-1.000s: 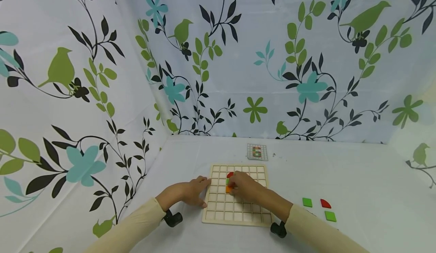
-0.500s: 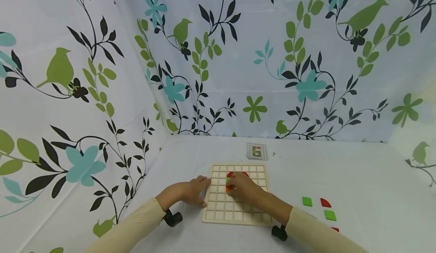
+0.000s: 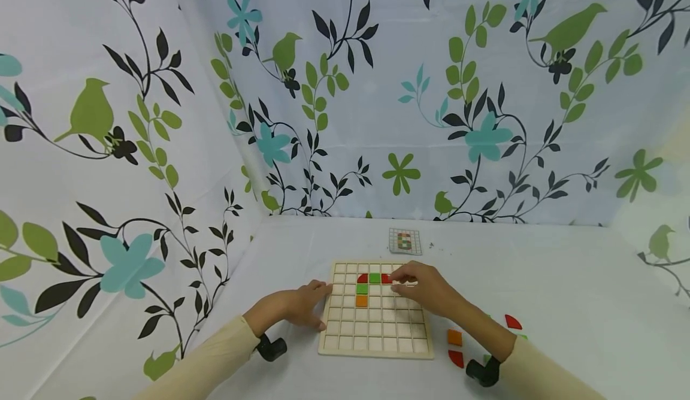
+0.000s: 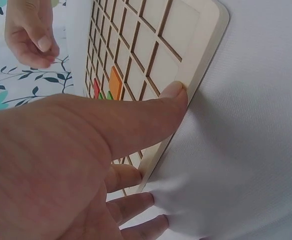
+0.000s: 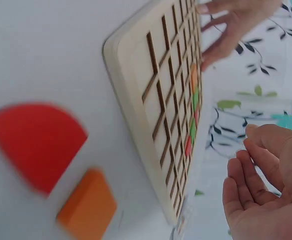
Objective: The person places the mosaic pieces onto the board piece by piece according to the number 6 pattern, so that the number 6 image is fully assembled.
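A wooden grid board (image 3: 375, 330) lies flat on the white table. Set in its cells are a red quarter-circle tile (image 3: 363, 279), a green square tile (image 3: 374, 278), another red tile (image 3: 386, 278), a second green square (image 3: 362, 289) and an orange square (image 3: 362, 300). My left hand (image 3: 305, 305) rests along the board's left edge, thumb on the frame in the left wrist view and the other fingers extended. Just right of the upper red tile is my right hand (image 3: 429, 289), raised over the board's right side, fingers loosely bent with nothing between them.
Right of the board lie a loose orange tile (image 3: 455, 337) and a red quarter-circle (image 3: 456, 358). Another red tile (image 3: 513, 321) sits farther right; green tiles there are partly hidden by my right arm. A pattern card (image 3: 405, 242) lies behind the board.
My right hand has moved right and up off the tiles, uncovering the top row and the orange square. Loose tiles beside the right forearm have come into view. My left hand stays put.
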`<action>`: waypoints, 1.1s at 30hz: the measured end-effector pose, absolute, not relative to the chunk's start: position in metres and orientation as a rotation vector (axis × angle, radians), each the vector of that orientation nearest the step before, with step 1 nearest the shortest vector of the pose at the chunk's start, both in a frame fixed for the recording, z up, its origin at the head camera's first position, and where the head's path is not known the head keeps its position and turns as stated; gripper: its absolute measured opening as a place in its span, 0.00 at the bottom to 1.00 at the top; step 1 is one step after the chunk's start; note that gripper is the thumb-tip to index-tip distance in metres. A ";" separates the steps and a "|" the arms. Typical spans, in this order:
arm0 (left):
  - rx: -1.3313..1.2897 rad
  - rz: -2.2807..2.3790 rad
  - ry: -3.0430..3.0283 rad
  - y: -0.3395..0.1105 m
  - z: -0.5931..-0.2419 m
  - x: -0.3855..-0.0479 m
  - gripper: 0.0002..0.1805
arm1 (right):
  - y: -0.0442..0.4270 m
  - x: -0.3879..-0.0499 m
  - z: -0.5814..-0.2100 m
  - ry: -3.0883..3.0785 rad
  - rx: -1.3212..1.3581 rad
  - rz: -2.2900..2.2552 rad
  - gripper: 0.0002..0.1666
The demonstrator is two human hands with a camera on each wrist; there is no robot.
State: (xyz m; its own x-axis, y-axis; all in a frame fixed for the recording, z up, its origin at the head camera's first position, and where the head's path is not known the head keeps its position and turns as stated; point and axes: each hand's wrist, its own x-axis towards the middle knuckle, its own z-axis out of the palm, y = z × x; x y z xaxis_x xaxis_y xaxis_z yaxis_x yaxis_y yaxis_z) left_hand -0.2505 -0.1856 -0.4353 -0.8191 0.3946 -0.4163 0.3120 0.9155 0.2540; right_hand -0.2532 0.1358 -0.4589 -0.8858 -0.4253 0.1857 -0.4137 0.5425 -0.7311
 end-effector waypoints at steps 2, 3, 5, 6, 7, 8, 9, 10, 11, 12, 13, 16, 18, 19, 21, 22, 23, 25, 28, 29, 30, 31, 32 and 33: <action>0.515 0.236 2.606 -0.186 -0.435 -0.250 0.49 | 0.151 -0.252 -0.456 2.736 -0.667 -1.328 0.13; 0.514 0.234 2.607 -0.186 -0.435 -0.250 0.49 | 0.159 -0.251 -0.454 2.732 -0.639 -1.343 0.14; 0.512 0.227 2.609 -0.185 -0.435 -0.251 0.49 | 0.175 -0.249 -0.450 2.715 -0.590 -1.379 0.15; 0.512 0.225 2.610 -0.185 -0.435 -0.251 0.49 | 0.183 -0.247 -0.448 2.703 -0.556 -1.399 0.16; 0.513 0.226 2.609 -0.185 -0.434 -0.250 0.49 | 0.190 -0.245 -0.447 2.694 -0.522 -1.413 0.17; 0.515 0.227 2.606 -0.185 -0.434 -0.250 0.49 | 0.198 -0.242 -0.446 2.683 -0.489 -1.423 0.18; 0.518 0.221 2.603 -0.185 -0.435 -0.250 0.49 | 0.205 -0.239 -0.445 2.667 -0.454 -1.435 0.19; 0.518 0.222 2.601 -0.185 -0.434 -0.250 0.49 | 0.212 -0.235 -0.445 2.651 -0.419 -1.446 0.20; 0.519 0.224 2.598 -0.185 -0.434 -0.250 0.49 | 0.219 -0.232 -0.446 2.637 -0.384 -1.454 0.21; 0.521 0.224 2.597 -0.185 -0.433 -0.250 0.49 | 0.225 -0.228 -0.446 2.624 -0.351 -1.460 0.21; 0.520 0.223 2.597 -0.185 -0.433 -0.250 0.49 | 0.231 -0.225 -0.447 2.612 -0.316 -1.462 0.22; 0.512 0.220 2.601 -0.184 -0.432 -0.250 0.49 | 0.247 -0.215 -0.452 2.607 -0.243 -1.436 0.23; 0.508 0.218 2.603 -0.183 -0.431 -0.250 0.49 | 0.255 -0.210 -0.456 2.618 -0.187 -1.400 0.23; 0.505 0.218 2.604 -0.183 -0.431 -0.250 0.49 | 0.259 -0.208 -0.458 2.623 -0.163 -1.379 0.24; 0.508 0.216 2.604 -0.182 -0.431 -0.250 0.49 | 0.265 -0.204 -0.463 2.630 -0.118 -1.344 0.24; 0.506 0.217 2.603 -0.182 -0.431 -0.250 0.49 | 0.268 -0.202 -0.464 2.631 -0.103 -1.334 0.25; 0.507 0.218 2.602 -0.182 -0.431 -0.249 0.49 | 0.270 -0.200 -0.466 2.633 -0.096 -1.327 0.25; 0.511 0.219 2.600 -0.182 -0.432 -0.249 0.50 | 0.274 -0.197 -0.469 2.646 -0.094 -1.307 0.25; 0.511 0.221 2.601 -0.182 -0.432 -0.249 0.49 | 0.277 -0.194 -0.473 2.678 -0.100 -1.284 0.24; 0.511 0.220 2.602 -0.182 -0.432 -0.249 0.49 | 0.277 -0.194 -0.473 2.690 -0.111 -1.272 0.24; 0.509 0.219 2.602 -0.181 -0.432 -0.249 0.49 | 0.278 -0.193 -0.473 2.705 -0.117 -1.256 0.24; 0.507 0.218 2.603 -0.181 -0.432 -0.249 0.49 | 0.278 -0.192 -0.473 2.720 -0.129 -1.239 0.24; 0.504 0.218 2.604 -0.181 -0.431 -0.248 0.49 | 0.278 -0.191 -0.474 2.734 -0.131 -1.221 0.24; 0.501 0.216 2.605 -0.181 -0.430 -0.248 0.49 | 0.279 -0.190 -0.474 2.752 -0.141 -1.198 0.24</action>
